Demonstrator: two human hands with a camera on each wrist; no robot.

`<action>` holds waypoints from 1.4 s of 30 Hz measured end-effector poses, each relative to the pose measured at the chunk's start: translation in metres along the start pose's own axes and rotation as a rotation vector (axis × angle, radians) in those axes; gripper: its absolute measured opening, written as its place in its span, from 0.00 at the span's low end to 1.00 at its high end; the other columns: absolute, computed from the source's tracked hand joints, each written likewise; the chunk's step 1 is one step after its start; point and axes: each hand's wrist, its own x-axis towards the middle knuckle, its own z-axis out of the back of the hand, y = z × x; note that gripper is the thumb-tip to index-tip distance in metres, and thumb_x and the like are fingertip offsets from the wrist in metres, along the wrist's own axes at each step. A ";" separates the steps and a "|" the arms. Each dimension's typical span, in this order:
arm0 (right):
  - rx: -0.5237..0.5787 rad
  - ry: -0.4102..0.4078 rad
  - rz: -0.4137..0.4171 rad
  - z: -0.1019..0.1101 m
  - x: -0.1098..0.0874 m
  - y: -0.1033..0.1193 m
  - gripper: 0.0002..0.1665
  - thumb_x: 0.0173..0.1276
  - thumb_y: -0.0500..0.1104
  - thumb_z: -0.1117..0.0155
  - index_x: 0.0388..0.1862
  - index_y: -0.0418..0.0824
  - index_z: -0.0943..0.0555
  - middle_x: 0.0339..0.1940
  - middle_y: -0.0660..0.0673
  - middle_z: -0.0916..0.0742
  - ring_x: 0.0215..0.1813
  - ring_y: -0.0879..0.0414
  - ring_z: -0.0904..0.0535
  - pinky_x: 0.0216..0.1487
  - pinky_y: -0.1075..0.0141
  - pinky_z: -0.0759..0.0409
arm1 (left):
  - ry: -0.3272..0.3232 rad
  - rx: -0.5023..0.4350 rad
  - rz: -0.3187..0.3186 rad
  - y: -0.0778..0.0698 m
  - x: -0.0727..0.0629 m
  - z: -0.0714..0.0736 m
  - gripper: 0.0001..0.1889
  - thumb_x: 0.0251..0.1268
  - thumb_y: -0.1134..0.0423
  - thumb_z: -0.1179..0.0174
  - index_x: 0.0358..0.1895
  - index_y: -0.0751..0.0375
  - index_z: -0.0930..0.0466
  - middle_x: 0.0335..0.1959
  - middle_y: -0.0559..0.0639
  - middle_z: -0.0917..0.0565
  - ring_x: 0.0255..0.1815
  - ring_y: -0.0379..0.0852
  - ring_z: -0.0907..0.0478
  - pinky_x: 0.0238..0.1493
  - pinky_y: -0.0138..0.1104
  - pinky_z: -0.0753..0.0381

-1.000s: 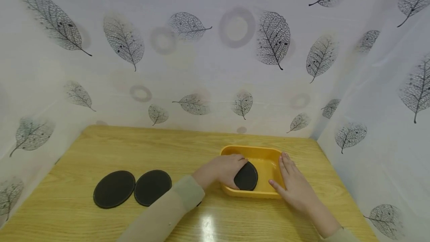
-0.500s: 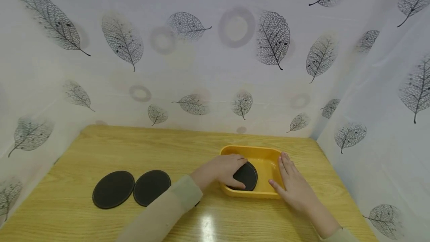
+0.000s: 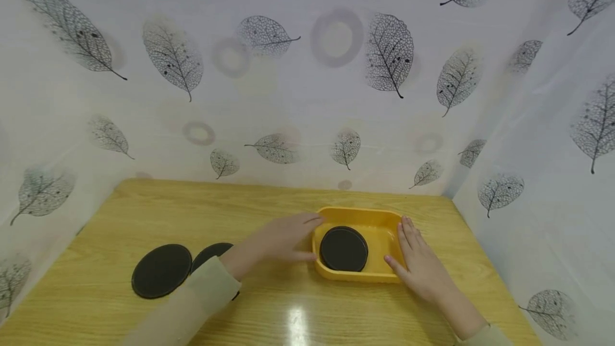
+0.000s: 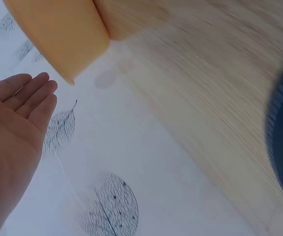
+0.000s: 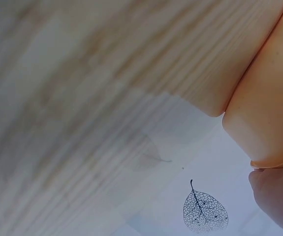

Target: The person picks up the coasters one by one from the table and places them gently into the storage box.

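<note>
A round black coaster (image 3: 344, 249) lies flat in the left part of a yellow plastic tray (image 3: 383, 240). Just outside the tray's left end is my left hand (image 3: 278, 238), its fingers extended toward the rim and nothing in its grasp; the left wrist view shows the same hand (image 4: 18, 125) with straight fingers near the tray wall (image 4: 65, 37). My right hand (image 3: 424, 270) rests against the tray's right end, fingers straight along the rim and thumb over the near corner. Two more black coasters lie on the left, one whole (image 3: 162, 271) and one (image 3: 211, 254) partly behind my left forearm.
The tray stands on a wooden table (image 3: 269, 314), toward its right side. White sheeting (image 3: 298, 100) printed with dark leaves rises behind the table and along its sides.
My left hand has let go of the coaster in the tray and drawn back left over the rim. The right hand has stayed at the tray's right end.
</note>
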 end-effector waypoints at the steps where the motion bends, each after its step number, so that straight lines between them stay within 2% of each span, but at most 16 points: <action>1: 0.001 0.000 0.000 0.000 0.000 0.000 0.52 0.82 0.60 0.45 0.83 0.22 0.46 0.88 0.27 0.49 0.88 0.30 0.50 0.83 0.76 0.77 | -0.007 0.000 0.011 0.002 -0.007 0.001 0.44 0.74 0.41 0.35 0.83 0.62 0.39 0.83 0.56 0.33 0.82 0.54 0.32 0.82 0.47 0.30; 7: 0.008 0.005 -0.003 0.001 0.002 -0.001 0.52 0.82 0.60 0.45 0.83 0.22 0.46 0.88 0.28 0.49 0.88 0.31 0.51 0.82 0.76 0.77 | -0.063 -0.044 0.066 0.014 -0.049 0.006 0.44 0.74 0.42 0.34 0.82 0.65 0.38 0.82 0.59 0.31 0.80 0.57 0.30 0.80 0.50 0.28; 12: 0.012 0.008 -0.005 0.002 0.003 -0.001 0.52 0.82 0.60 0.45 0.83 0.22 0.46 0.88 0.28 0.49 0.88 0.31 0.51 0.87 0.69 0.72 | -0.112 -0.063 0.117 0.028 -0.085 0.004 0.42 0.74 0.45 0.34 0.81 0.67 0.36 0.79 0.63 0.29 0.78 0.61 0.28 0.77 0.54 0.26; 17: 0.012 0.011 -0.011 0.000 0.003 -0.001 0.52 0.82 0.61 0.45 0.83 0.22 0.46 0.88 0.28 0.49 0.88 0.30 0.51 0.88 0.65 0.70 | -0.115 -0.082 0.186 0.040 -0.115 -0.001 0.43 0.74 0.44 0.33 0.81 0.67 0.36 0.79 0.62 0.29 0.77 0.61 0.27 0.74 0.55 0.23; 23: 0.013 0.014 -0.011 0.001 0.003 -0.001 0.52 0.82 0.60 0.45 0.83 0.22 0.46 0.88 0.27 0.49 0.88 0.30 0.52 0.86 0.70 0.74 | -0.099 -0.123 0.255 0.049 -0.147 -0.007 0.45 0.70 0.43 0.30 0.80 0.67 0.34 0.79 0.63 0.28 0.76 0.64 0.27 0.71 0.58 0.22; 30: 0.007 0.010 -0.005 0.001 0.003 0.000 0.52 0.83 0.60 0.45 0.83 0.22 0.46 0.88 0.28 0.49 0.88 0.31 0.51 0.85 0.72 0.75 | -0.072 -0.192 0.339 0.052 -0.176 -0.014 0.50 0.64 0.35 0.29 0.80 0.64 0.34 0.79 0.62 0.28 0.75 0.66 0.26 0.68 0.60 0.20; 33: 0.005 0.004 -0.003 0.000 0.002 0.000 0.51 0.82 0.60 0.45 0.83 0.22 0.45 0.88 0.28 0.48 0.88 0.31 0.51 0.85 0.71 0.74 | -0.070 -0.185 0.363 0.054 -0.185 -0.016 0.54 0.59 0.30 0.28 0.80 0.63 0.34 0.78 0.61 0.28 0.74 0.65 0.25 0.66 0.60 0.19; 39: 0.005 -0.001 -0.009 0.000 0.000 0.000 0.51 0.82 0.60 0.45 0.83 0.22 0.45 0.88 0.28 0.48 0.88 0.31 0.50 0.88 0.65 0.69 | -0.068 -0.137 0.367 0.059 -0.197 -0.020 0.62 0.49 0.27 0.24 0.80 0.64 0.35 0.78 0.62 0.27 0.72 0.64 0.22 0.63 0.58 0.16; 42: 0.010 -0.002 -0.007 0.000 -0.001 0.000 0.51 0.82 0.60 0.45 0.83 0.21 0.45 0.88 0.27 0.48 0.88 0.30 0.50 0.87 0.68 0.71 | -0.053 -0.120 0.361 0.060 -0.199 -0.021 0.63 0.45 0.28 0.22 0.80 0.65 0.34 0.77 0.63 0.28 0.71 0.64 0.22 0.63 0.58 0.16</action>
